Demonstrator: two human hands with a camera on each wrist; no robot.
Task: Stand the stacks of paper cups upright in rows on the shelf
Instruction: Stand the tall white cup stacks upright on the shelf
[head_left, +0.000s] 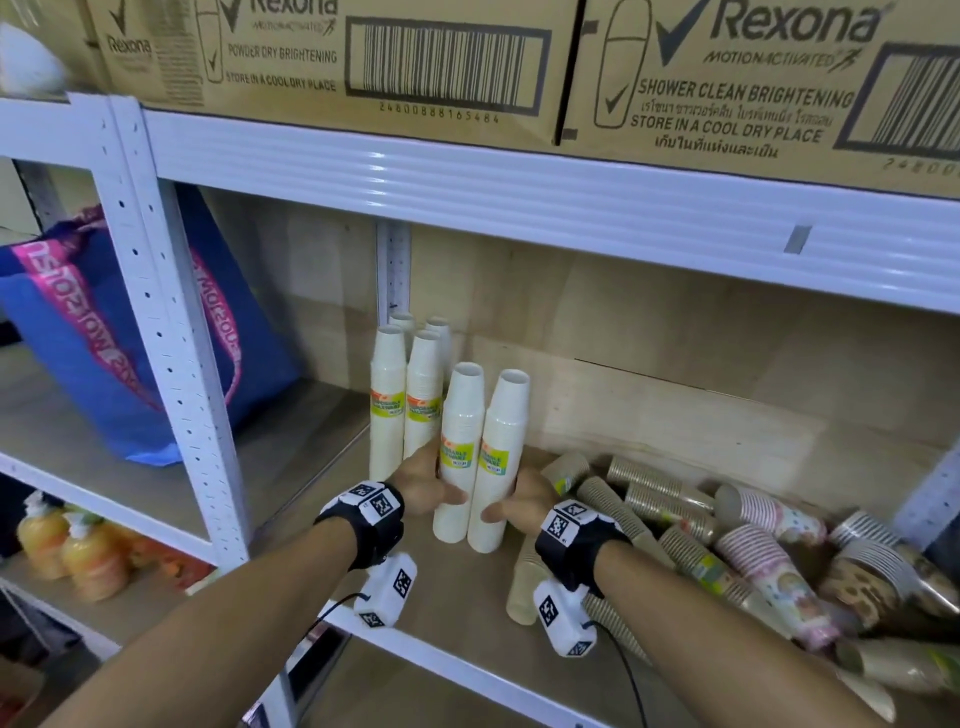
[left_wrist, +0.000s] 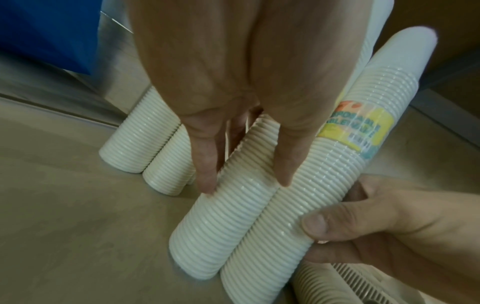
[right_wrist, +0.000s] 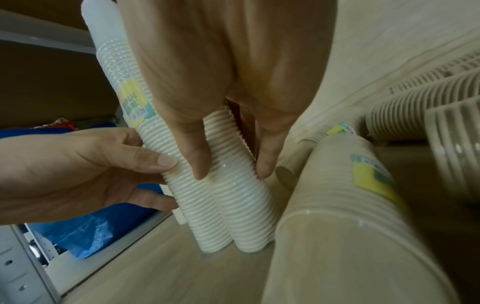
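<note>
Two white paper cup stacks stand upright side by side on the wooden shelf (head_left: 447, 618). My left hand (head_left: 436, 488) grips the left stack (head_left: 460, 447) around its lower half, thumb in front. My right hand (head_left: 511, 506) grips the right stack (head_left: 498, 457) the same way. In the left wrist view my fingers (left_wrist: 205, 164) straddle the left stack (left_wrist: 207, 236), and the right hand (left_wrist: 389, 226) holds its neighbour (left_wrist: 285, 216). The right wrist view shows the right stack (right_wrist: 239, 205) between my fingers (right_wrist: 197, 156). Several white stacks (head_left: 387, 395) stand upright behind, at the back left.
A jumble of lying brown and patterned cup stacks (head_left: 727, 545) fills the shelf to the right; one brown stack (head_left: 524, 587) lies under my right wrist. A white upright post (head_left: 171, 338) and a blue bag (head_left: 119, 338) are on the left. Cartons (head_left: 363, 52) sit on the shelf above.
</note>
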